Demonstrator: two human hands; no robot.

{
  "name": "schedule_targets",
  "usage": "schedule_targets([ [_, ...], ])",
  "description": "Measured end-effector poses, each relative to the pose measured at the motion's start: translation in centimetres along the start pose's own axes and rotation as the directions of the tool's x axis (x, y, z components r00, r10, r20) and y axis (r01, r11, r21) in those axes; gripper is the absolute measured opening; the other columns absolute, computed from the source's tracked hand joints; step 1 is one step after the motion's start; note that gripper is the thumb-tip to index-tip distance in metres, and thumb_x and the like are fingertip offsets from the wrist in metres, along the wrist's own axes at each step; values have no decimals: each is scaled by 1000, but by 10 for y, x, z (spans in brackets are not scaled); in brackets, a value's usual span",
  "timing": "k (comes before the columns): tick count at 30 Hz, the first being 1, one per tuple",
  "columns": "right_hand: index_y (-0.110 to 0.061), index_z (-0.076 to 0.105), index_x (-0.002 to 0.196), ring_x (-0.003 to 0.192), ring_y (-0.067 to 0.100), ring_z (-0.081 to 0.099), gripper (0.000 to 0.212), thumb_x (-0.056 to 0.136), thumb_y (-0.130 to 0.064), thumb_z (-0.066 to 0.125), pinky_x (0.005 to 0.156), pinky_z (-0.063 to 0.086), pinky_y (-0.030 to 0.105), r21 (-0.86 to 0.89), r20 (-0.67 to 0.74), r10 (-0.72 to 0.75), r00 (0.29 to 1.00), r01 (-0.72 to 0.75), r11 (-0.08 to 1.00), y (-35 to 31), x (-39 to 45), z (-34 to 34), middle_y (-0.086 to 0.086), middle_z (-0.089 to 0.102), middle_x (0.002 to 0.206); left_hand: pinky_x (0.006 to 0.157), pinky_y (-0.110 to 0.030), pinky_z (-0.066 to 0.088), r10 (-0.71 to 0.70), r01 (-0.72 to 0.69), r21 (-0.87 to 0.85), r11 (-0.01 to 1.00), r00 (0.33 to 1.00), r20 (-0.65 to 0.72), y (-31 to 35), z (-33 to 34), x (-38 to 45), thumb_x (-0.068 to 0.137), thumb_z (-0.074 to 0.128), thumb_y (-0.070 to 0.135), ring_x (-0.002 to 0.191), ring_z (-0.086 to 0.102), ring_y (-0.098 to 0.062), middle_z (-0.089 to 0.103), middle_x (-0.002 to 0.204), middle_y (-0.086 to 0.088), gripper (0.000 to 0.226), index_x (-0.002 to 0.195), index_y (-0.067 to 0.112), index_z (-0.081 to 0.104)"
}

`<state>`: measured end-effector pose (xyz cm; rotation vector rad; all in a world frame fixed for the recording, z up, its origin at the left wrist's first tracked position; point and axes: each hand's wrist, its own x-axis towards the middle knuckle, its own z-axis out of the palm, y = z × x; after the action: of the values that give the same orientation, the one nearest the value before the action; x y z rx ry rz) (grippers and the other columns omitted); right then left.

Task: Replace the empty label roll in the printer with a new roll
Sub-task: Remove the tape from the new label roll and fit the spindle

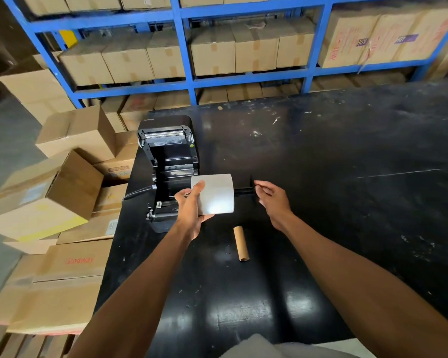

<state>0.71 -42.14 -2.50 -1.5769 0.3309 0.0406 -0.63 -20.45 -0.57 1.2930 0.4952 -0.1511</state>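
My left hand point(192, 205) grips a new white label roll point(216, 193) just right of the black printer point(170, 166), whose lid stands open with its roll bay bare. A thin black spindle point(243, 191) sticks out of the roll's right end. My right hand point(272, 198) pinches the spindle's right end between thumb and forefinger. The empty brown cardboard core point(241, 243) lies on the black table point(347, 202), nearer me than the roll and between my forearms.
Open and closed cardboard boxes point(70, 177) are stacked on the floor left of the table, close to the printer. Blue shelving point(243, 78) full of boxes runs behind the table. A cable leaves the printer's left side.
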Motion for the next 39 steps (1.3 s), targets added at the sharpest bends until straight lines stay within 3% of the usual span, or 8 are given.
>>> schedule_targets([
  [6, -17, 62, 126, 107, 10, 59, 30, 96, -15, 59, 94, 52, 29, -27, 4, -9, 1000, 9, 1000, -18, -10, 59, -2, 64, 119, 72, -40, 59, -25, 25, -15, 1000, 999, 31, 24, -12, 10, 84, 68, 49, 106, 59, -24, 53, 117, -3, 65, 129, 23, 29],
  [14, -19, 68, 107, 100, 14, 68, 16, 98, -19, 55, 78, 58, 26, -1, -19, 149, 989, -149, 989, -18, -8, 105, 1, 72, 111, 72, -40, 61, -10, 9, 12, 1000, 995, 102, 38, -33, 29, 86, 68, 45, 104, 63, -26, 58, 118, -7, 62, 127, 23, 27],
  [19, -21, 60, 113, 97, 15, 66, 19, 99, -29, 49, 74, 58, 29, 44, -22, 274, 961, -273, 961, -16, -14, 120, 3, 68, 113, 64, -35, 59, -9, 3, 50, 999, 992, 125, 34, -41, 36, 87, 67, 45, 96, 65, -23, 60, 113, -6, 62, 128, 22, 27],
  [22, -20, 58, 114, 100, 21, 64, 30, 99, -43, 44, 85, 56, 39, 139, 4, 345, 939, -342, 929, -15, -17, 123, 6, 67, 115, 57, -31, 58, -7, -1, 61, 998, 991, 135, 31, -43, 37, 85, 68, 46, 97, 65, -24, 60, 116, -8, 63, 127, 23, 28],
  [25, -22, 61, 107, 105, 29, 62, 56, 90, -70, 36, 99, 45, 48, 254, 83, 374, 924, -382, 888, -9, -15, 120, 7, 67, 111, 71, -40, 60, -8, -3, 72, 997, 990, 143, 29, -41, 40, 84, 70, 46, 103, 65, -26, 60, 121, -9, 62, 125, 23, 28],
  [28, -23, 55, 128, 115, 38, 56, 81, 78, -84, 36, 106, 38, 58, 320, 136, 378, 916, -402, 858, -4, -12, 119, 11, 63, 123, 76, -41, 59, 3, -18, 91, 996, 986, 164, 27, -33, 42, 84, 70, 45, 105, 64, -27, 57, 122, -10, 61, 123, 24, 28],
  [34, -22, 56, 125, 107, 37, 63, 60, 81, -64, 59, 86, 54, 59, 613, 19, 373, 928, -306, 728, 0, -9, 121, 17, 64, 120, 94, -53, 55, 68, -113, 210, 971, 975, 214, 28, -6, 39, 70, 76, 48, 111, 59, -34, 50, 129, -15, 71, 120, 27, 30],
  [39, -23, 56, 111, 104, 40, 63, 52, 77, -61, 64, 72, 58, 55, 726, -74, 412, 908, -235, 647, 10, -5, 105, 20, 63, 115, 90, -41, 53, 56, -192, 334, 923, 924, 377, 29, 3, 46, 77, 65, 62, 110, 57, -25, 49, 127, -9, 72, 126, 27, 26],
])
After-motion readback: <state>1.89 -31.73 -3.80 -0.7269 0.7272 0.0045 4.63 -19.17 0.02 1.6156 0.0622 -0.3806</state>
